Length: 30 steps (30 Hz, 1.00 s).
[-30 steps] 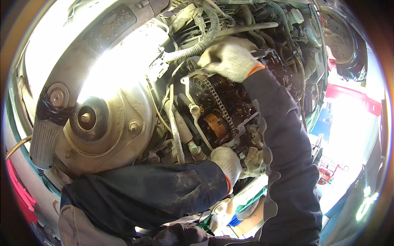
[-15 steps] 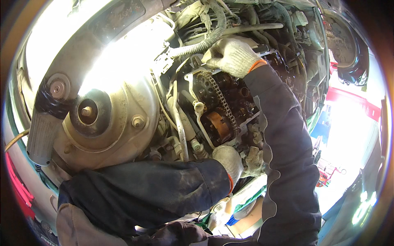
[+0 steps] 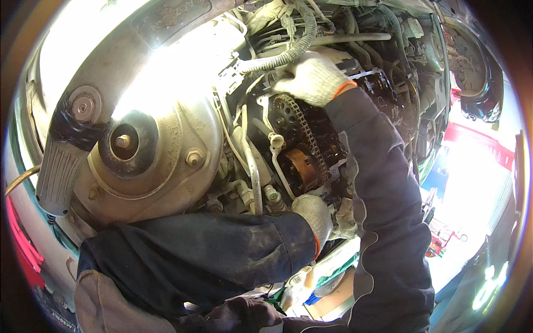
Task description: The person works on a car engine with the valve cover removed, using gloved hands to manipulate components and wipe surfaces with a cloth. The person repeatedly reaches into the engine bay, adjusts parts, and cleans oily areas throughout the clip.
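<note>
An engine with its top open (image 3: pixel 300 168) shows a timing chain (image 3: pixel 304 130) and dark, oily parts. My right hand (image 3: pixel 311 79), in a knit glove with an orange cuff, is at the upper edge of this opening, fingers curled around something small that I cannot make out. My left hand (image 3: pixel 312 216), gloved alike, lies at the lower edge of the opening, below the chain; its fingers are turned away and hidden. Both forearms are in dark sleeves, the right one crossing the engine's right side.
A work lamp (image 3: pixel 62 175) glares along the upper left, over a domed strut mount (image 3: pixel 166 188). A corrugated hose (image 3: pixel 277 58), pipes and wiring surround the opening. Beyond the car at right are a red object (image 3: pixel 488 141) and a bright, washed-out area.
The engine and surroundings have shifted slightly to the right in view. My hands stay at the same two edges of the opening, with only slight movement of the right one.
</note>
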### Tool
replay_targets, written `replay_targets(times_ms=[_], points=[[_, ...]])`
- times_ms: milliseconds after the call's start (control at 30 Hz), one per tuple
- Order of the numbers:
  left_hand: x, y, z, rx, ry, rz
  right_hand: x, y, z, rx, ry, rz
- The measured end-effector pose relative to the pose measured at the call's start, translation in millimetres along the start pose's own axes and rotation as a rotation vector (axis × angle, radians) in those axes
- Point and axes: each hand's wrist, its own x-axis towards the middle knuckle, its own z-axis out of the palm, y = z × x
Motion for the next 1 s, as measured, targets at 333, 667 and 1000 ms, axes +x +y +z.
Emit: replay_targets(times_ms=[333, 667, 1000], points=[[1.9, -0.6, -4.2, -0.027, -0.041, -0.013, -2.4, 6.5, -1.2, 0.233, -0.044, 0.032], [0.6, 2.8, -2.5, -0.022, -0.031, -0.007, 0.7, -1.6, 0.1, 0.18, 0.067, 0.022], [0.0, 2.2, -0.6, -0.029, 0.0, -0.01, 2.1, -8.4, -5.8, 0.201, 0.029, 0.027]])
